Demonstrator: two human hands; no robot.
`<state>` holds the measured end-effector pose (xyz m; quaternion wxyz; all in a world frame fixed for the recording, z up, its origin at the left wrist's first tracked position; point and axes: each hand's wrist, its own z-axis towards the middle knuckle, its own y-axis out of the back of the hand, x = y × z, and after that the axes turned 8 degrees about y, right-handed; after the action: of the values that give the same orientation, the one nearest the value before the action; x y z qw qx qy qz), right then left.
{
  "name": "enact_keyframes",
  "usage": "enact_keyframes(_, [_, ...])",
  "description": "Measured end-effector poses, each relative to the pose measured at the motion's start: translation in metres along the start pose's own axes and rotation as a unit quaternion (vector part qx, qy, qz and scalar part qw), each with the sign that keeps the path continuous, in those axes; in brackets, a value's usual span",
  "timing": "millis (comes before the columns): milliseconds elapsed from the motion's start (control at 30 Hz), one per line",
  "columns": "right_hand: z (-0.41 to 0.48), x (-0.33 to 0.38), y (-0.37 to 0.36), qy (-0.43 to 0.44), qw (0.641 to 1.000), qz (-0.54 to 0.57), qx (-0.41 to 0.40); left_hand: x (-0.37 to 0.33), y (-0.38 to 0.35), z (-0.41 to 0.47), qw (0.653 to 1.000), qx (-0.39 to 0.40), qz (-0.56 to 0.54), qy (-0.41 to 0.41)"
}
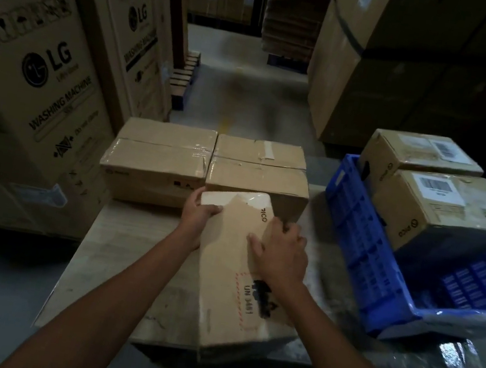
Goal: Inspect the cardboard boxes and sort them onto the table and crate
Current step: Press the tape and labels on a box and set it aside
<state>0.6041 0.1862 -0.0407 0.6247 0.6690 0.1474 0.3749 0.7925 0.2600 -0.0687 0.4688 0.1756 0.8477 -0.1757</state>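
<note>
At the table (130, 245), left hand (196, 221) and right hand (283, 254) grip the box (226, 273) between them.

Pale flat table (115, 259) centre. At its far edge, left taped brown cardboard box (156, 160) and right taped brown cardboard box (256, 170), side by side, touching. In front of them, over the table, long brown cardboard box (230, 277), tilted. Blue plastic crate (361, 250) just right of table; in it near labelled cardboard box (453, 214), far labelled cardboard box (421, 154) behind it. Tall printed cardboard cartons (37, 87) left of table.

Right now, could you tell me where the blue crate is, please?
In the head view, the blue crate sits at the right, beside the held box and the taped boxes, with two labelled boxes inside.
</note>
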Motion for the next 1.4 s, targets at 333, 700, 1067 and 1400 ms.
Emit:
enact_keyframes(333, [-0.024, -0.037, 0.058, -0.150, 0.912, 0.135, 0.357, 0.065, 0.077, -0.099, 0.931, -0.200, 0.231, -0.198])
enact_keyframes(700, [-0.032, -0.057, 0.060, -0.212, 0.928, 0.306, 0.012, 0.057, 0.087, -0.107, 0.951, -0.075, 0.213, -0.209])
enact_keyframes(1067, [-0.052, -0.091, 0.028, -0.188, 0.770, 0.608, -0.043, 0.028, 0.050, -0.065, 0.935, -0.086, 0.326, -0.110])
enact_keyframes(1400, [-0.016, -0.090, 0.012, -0.205, 0.845, 0.493, 0.041, 0.029, 0.039, -0.045, 0.935, -0.050, 0.343, -0.078])
